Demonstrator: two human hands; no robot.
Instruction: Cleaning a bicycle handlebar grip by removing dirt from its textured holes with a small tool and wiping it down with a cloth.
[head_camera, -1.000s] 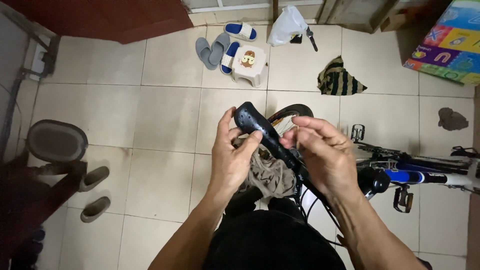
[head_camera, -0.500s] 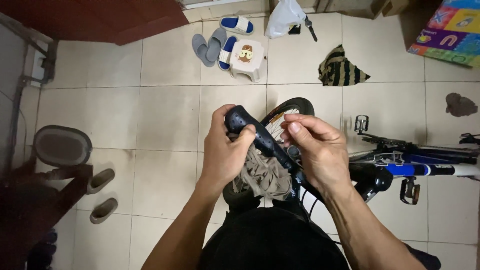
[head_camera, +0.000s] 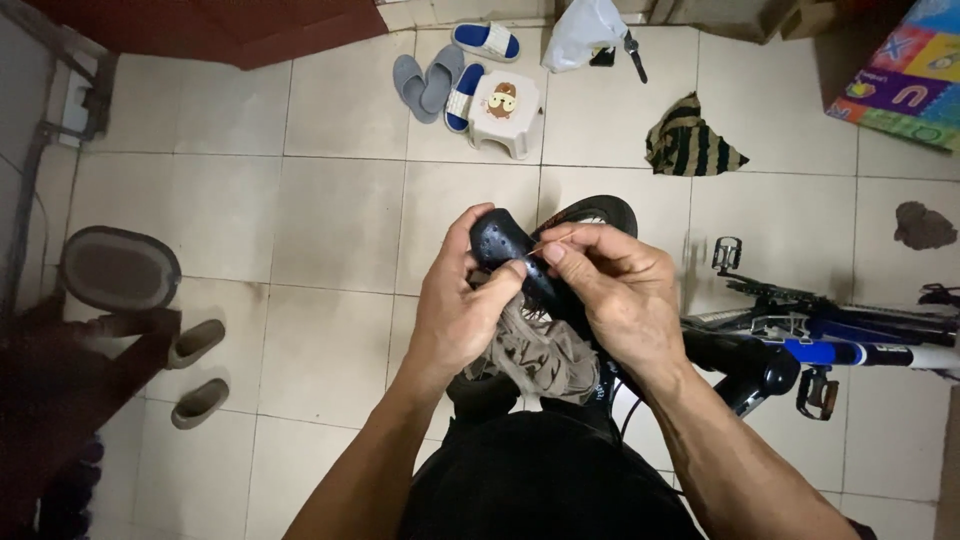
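Note:
My left hand (head_camera: 462, 305) grips a black rubber handlebar grip (head_camera: 500, 243) from the left, thumb pressed on its side. My right hand (head_camera: 618, 288) closes over the same grip from the right, fingertips pinching near its upper part. A grey-brown rag (head_camera: 540, 355) hangs under both hands. The blue and black bicycle (head_camera: 840, 335) lies to the right, its front tyre (head_camera: 600, 212) showing just behind my fingers.
A small white stool (head_camera: 505, 108) and blue and grey slippers (head_camera: 440, 75) lie on the tiled floor ahead. A striped cloth (head_camera: 690, 145), a white plastic bag (head_camera: 590, 30), a colourful mat (head_camera: 900, 70), brown slippers (head_camera: 195, 370) and an oval mat (head_camera: 120, 268) surround me.
Both hands have stayed on the grip; the view has shifted slightly, and my right fingers have moved up toward the grip's end.

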